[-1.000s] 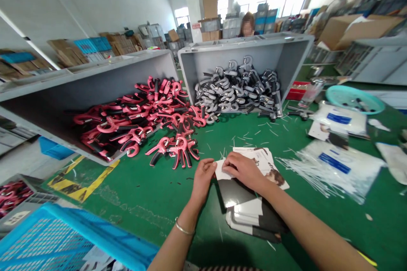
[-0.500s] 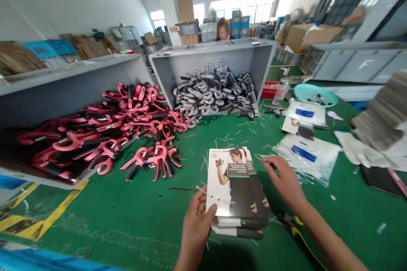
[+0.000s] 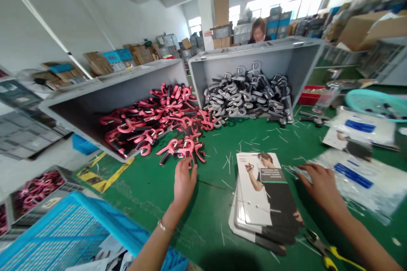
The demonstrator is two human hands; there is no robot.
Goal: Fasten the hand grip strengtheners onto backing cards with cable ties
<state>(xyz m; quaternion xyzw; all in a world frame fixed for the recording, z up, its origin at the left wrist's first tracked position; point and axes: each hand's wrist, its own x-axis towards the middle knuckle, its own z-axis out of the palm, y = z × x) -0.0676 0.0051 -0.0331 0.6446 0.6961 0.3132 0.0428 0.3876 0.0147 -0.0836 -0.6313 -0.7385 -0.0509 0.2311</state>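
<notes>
My left hand (image 3: 185,181) reaches over the front of a loose heap of pink and black hand grippers (image 3: 187,146), its fingers a little apart at their handles. Right of it lies a stack of printed cards (image 3: 254,192), slightly fanned, with two small holes in the top card. My right hand (image 3: 322,182) is beside the stack, thumb and forefinger closed at the tips on thin white cable ties (image 3: 291,170). More ties lie scattered over the green table. Yellow-handled cutting pliers (image 3: 324,250) lie below the right forearm.
Two grey bins lie tipped toward me, one with pink hand grippers (image 3: 149,114), one with grey ones (image 3: 248,93). Plastic bags (image 3: 359,178) and a turquoise tray (image 3: 356,97) are on the right. A blue basket (image 3: 63,233) stands lower left. A person (image 3: 258,31) is behind the bins.
My left hand has let go of the card stack and moved up-left to the pink hand grippers. My right hand stays by the cable ties. The view has turned left.
</notes>
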